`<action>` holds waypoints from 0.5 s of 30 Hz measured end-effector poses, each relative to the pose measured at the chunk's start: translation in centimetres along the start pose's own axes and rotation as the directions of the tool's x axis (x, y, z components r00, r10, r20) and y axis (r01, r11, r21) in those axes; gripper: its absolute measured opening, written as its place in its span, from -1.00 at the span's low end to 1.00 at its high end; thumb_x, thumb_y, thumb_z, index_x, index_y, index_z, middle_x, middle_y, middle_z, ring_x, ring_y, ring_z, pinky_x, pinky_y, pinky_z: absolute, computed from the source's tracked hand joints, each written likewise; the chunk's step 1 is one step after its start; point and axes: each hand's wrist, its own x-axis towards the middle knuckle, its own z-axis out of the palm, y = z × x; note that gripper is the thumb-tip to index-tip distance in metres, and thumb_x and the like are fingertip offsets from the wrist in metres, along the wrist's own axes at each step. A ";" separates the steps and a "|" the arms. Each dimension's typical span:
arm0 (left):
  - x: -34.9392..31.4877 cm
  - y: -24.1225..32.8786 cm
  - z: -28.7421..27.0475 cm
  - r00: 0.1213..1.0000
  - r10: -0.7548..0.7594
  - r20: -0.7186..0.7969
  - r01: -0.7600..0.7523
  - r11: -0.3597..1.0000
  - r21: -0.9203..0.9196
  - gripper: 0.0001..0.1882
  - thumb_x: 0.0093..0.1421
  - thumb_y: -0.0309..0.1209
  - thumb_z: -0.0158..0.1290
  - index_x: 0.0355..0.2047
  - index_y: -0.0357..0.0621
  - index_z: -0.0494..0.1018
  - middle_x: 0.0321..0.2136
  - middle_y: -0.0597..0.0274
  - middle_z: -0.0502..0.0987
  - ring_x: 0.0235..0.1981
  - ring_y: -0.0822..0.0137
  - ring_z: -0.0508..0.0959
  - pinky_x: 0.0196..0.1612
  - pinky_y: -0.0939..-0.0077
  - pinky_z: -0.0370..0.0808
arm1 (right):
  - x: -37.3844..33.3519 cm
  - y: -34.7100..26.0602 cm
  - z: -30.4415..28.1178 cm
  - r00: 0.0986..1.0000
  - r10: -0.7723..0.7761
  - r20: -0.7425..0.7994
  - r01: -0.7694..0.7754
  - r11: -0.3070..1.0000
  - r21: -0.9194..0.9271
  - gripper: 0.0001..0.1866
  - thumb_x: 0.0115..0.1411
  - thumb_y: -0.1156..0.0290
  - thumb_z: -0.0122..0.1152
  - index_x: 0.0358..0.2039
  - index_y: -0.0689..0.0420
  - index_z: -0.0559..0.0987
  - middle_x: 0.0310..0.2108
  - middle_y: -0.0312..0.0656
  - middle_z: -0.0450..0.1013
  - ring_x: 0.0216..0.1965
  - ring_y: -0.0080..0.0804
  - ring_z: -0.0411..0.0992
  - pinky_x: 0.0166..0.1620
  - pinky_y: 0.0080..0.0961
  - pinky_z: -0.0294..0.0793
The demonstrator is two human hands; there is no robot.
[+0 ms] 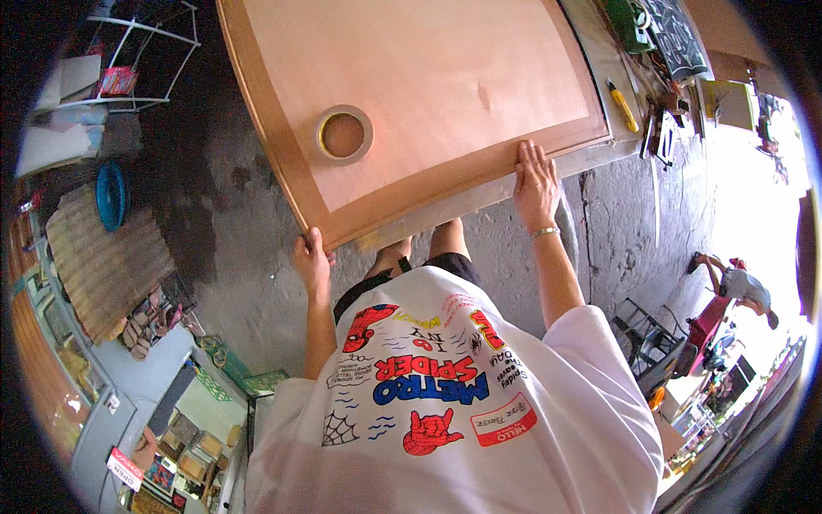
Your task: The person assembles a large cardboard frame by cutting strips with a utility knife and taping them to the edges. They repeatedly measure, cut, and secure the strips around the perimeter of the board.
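Paper-covered board [411, 77]: left fingers [310, 257] grip its corner, right fingers [533, 163] flat on its edge.

Board [445, 77] lies flat before me, on a table. Tape roll [343, 135] sits on the board, left of centre. My left hand [312, 259] grips the board's near left corner; my right hand [536, 182] rests flat on its near edge, toward the right. Utility knife [622, 105] lies on the table just right of the board. Wire rack [141, 60] stands far left.
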 end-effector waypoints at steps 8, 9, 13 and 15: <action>-0.4 0.4 -0.1 0.999 0.033 0.007 -0.034 0.995 0.097 -0.50 0.45 0.05 0.01 -0.23 -0.23 0.47 -0.52 0.19 0.55 -0.65 0.42 0.53 -0.66 0.53 0.44 | -2.9 -7.3 0.6 0.995 -0.051 0.088 0.031 0.975 0.218 -0.33 0.28 0.46 0.15 0.42 0.09 0.32 0.44 -0.06 0.25 0.46 -0.19 0.21 0.48 -0.10 0.16; -0.5 0.5 -0.1 1.000 0.028 -0.004 -0.028 0.995 0.097 -0.50 0.45 0.04 0.01 -0.22 -0.23 0.48 -0.52 0.20 0.55 -0.65 0.42 0.54 -0.66 0.53 0.45 | -2.3 -6.0 0.3 0.996 -0.039 0.081 0.027 0.989 0.145 -0.35 0.29 0.45 0.13 0.42 0.08 0.33 0.44 -0.07 0.26 0.46 -0.19 0.21 0.47 -0.09 0.16; -0.5 0.8 -0.2 0.999 0.022 0.034 -0.026 0.994 0.110 -0.42 0.41 0.15 0.02 0.00 -0.17 0.43 -0.38 0.20 0.57 -0.58 0.42 0.53 -0.66 0.57 0.44 | 1.2 3.1 0.7 0.990 0.136 -0.035 -0.137 0.990 -0.027 -0.41 0.33 0.44 0.11 0.38 0.09 0.39 0.39 -0.06 0.34 0.43 -0.15 0.26 0.44 -0.07 0.21; 0.3 -0.8 -0.9 0.999 0.040 0.029 -0.043 0.992 0.121 -0.47 0.44 0.09 0.00 -0.07 -0.21 0.46 -0.42 0.17 0.59 -0.57 0.41 0.57 -0.64 0.54 0.48 | 3.5 7.8 1.5 0.966 0.256 -0.022 -0.257 0.963 -0.080 -0.47 0.41 0.36 0.01 0.38 0.10 0.40 0.39 -0.05 0.34 0.43 -0.14 0.26 0.45 -0.09 0.17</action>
